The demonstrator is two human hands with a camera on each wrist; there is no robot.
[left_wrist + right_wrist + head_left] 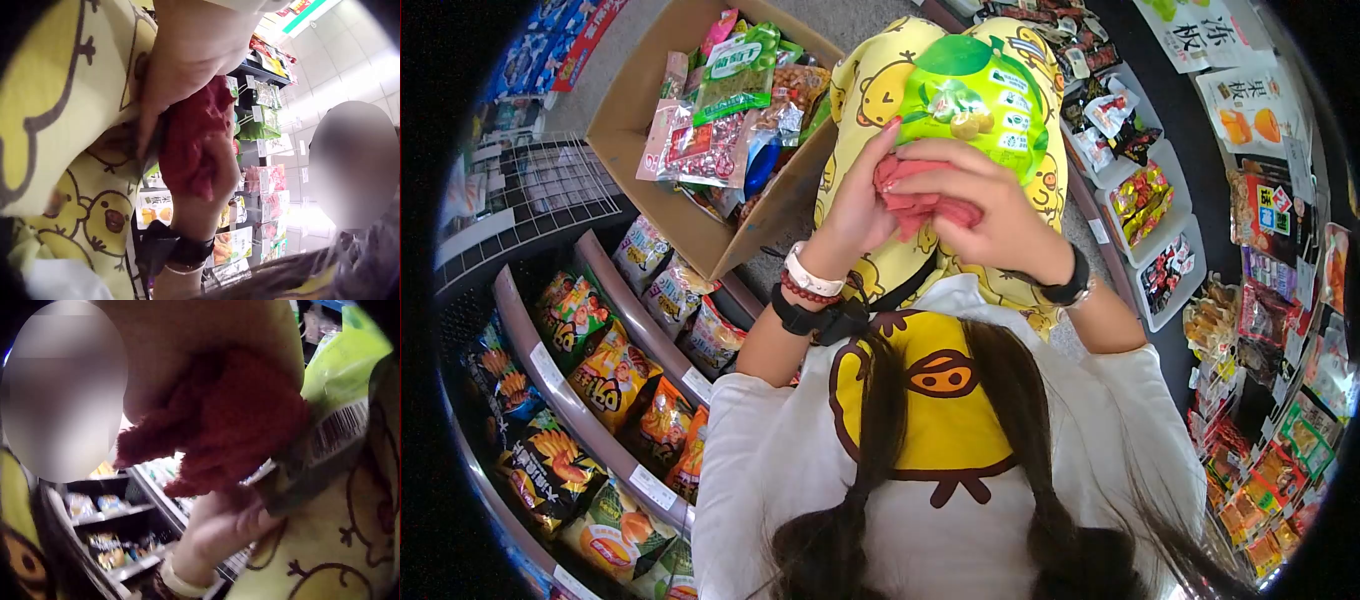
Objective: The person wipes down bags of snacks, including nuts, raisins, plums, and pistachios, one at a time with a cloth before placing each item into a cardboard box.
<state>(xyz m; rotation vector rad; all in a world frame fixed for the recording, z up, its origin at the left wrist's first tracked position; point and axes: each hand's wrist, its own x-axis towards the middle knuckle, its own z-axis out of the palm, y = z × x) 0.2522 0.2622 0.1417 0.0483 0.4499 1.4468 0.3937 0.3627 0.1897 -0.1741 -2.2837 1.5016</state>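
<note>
A green snack bag [975, 100] with fruit pictures lies on the person's lap in yellow patterned trousers. The right hand [980, 205] grips a bunched red cloth [915, 195] close to the bag's lower edge. At the bag's lower left is the left hand [862, 195], its thumb side against the cloth and fingers partly hidden beneath the bag. In the left wrist view the cloth [197, 144] hangs from the right hand, beside the left hand [194, 59]. The right wrist view shows the bag's barcode side [337, 431] near the cloth [231, 419] and the left hand [225, 525].
A cardboard box [750, 235] full of packaged snacks stands at the upper left. Shelves of snack bags [615, 375] curve along the left. White trays [1170, 290] of small packets and hanging packages [1270, 300] line the right.
</note>
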